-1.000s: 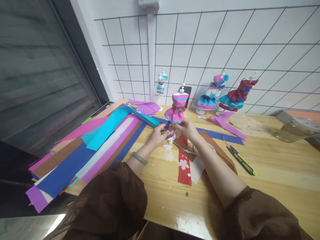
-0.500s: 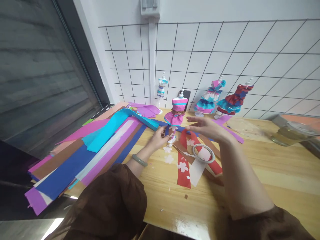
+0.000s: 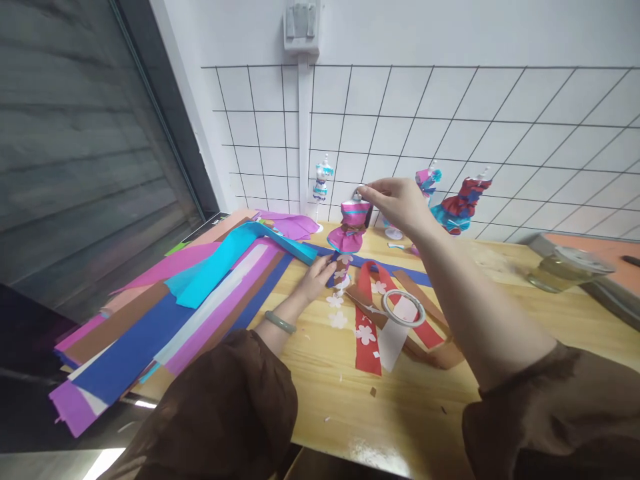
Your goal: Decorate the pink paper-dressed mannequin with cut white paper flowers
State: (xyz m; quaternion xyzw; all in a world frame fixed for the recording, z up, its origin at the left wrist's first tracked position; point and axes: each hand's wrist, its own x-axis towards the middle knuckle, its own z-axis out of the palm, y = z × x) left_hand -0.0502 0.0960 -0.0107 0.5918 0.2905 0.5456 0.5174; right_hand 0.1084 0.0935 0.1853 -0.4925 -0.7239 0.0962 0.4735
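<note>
A small dress form (image 3: 354, 225) stands before me, wearing a pink crepe-paper dress with a blue chest band and a brown waist. My right hand (image 3: 396, 203) is closed with thumb and fingers pinched at its neck knob. Below the pink skirt is a brown paper strip (image 3: 341, 268) with pale flower cutouts and a blue edge. My left hand (image 3: 319, 275) is closed on the left side of that strip. Loose white paper flowers (image 3: 339, 320) lie just below. To the right, a roll of tape (image 3: 403, 308) rests over red strips (image 3: 369, 357) and a pale paper piece (image 3: 393, 343).
Crepe-paper strips (image 3: 150, 333) in many colours cover the table's left side. Other dressed forms stand at the back: a white-and-blue one (image 3: 323, 183), one partly behind my right hand, and a red one (image 3: 467, 203). A clear cup (image 3: 567, 267) is at right.
My right hand has risen from beside the skirt to the form's neck and closed there. My left hand stays low at the form, and the view has tilted slightly.
</note>
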